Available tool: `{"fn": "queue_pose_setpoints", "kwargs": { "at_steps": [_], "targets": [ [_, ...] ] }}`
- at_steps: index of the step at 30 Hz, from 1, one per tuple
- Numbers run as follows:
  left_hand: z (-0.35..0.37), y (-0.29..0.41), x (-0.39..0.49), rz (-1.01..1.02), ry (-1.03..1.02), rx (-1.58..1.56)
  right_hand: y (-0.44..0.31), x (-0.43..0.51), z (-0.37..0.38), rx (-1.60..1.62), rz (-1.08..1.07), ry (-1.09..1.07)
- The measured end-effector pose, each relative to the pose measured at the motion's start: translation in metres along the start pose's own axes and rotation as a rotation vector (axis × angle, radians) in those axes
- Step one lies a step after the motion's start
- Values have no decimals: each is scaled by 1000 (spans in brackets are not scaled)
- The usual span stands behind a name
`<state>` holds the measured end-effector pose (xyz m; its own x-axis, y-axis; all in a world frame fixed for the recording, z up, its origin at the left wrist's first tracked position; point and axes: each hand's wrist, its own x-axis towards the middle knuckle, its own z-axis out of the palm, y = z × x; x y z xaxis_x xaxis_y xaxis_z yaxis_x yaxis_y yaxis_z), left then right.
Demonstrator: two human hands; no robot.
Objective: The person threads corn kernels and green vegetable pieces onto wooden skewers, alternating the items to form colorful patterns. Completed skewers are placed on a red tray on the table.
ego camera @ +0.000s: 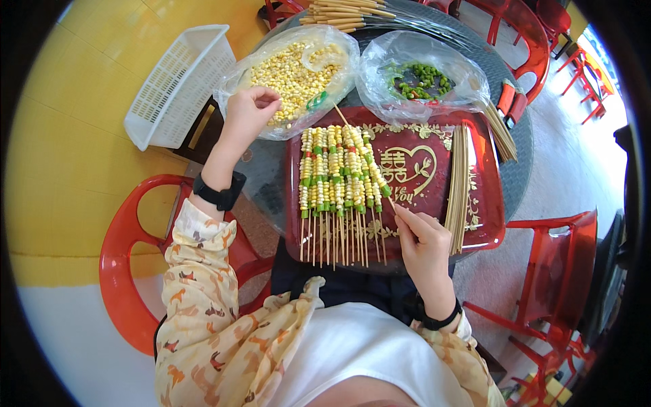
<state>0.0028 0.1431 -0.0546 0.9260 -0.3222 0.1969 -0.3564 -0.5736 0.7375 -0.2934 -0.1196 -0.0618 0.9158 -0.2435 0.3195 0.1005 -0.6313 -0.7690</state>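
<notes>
My right hand (pixel 426 244) pinches the bare lower end of a bamboo skewer (pixel 375 170). Corn kernels cover its shaft, with green pieces at the bottom, and its bare tip points up toward the bags. Beneath and to its left, a row of filled skewers (pixel 333 173) lies on a red tray (pixel 407 213), carrying corn with green and some red pieces. My left hand (pixel 254 109) hovers over the left edge of a clear plastic bag of corn kernels (pixel 295 76), thumb and fingertips curled together. Whether a kernel sits between them is too small to tell.
Bare bamboo skewers (pixel 457 193) line the tray's right side. A second plastic bag holds chopped green pieces (pixel 424 81). Wooden-handled metal skewers (pixel 346 12) lie at the table's far edge. A white plastic basket (pixel 178 84) stands left; red chairs (pixel 554 274) surround the round table.
</notes>
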Motion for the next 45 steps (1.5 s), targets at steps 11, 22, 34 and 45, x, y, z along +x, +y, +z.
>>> {"fn": "queue_pose_setpoints", "kwargs": {
  "at_steps": [11, 22, 34, 45],
  "targets": [
    [28, 43, -28, -22, 14, -365, -9, -1, 4, 56, 10, -55],
    [31, 56, -39, -10, 65, -293, -10, -1, 6, 51, -26, -45],
    [33, 54, -39, 14, 70, -257, -10, -1, 5, 53, -15, -51],
    [34, 53, -39, 32, 82, -251, -10, -1, 7, 73, -19, -31]
  ]
}}
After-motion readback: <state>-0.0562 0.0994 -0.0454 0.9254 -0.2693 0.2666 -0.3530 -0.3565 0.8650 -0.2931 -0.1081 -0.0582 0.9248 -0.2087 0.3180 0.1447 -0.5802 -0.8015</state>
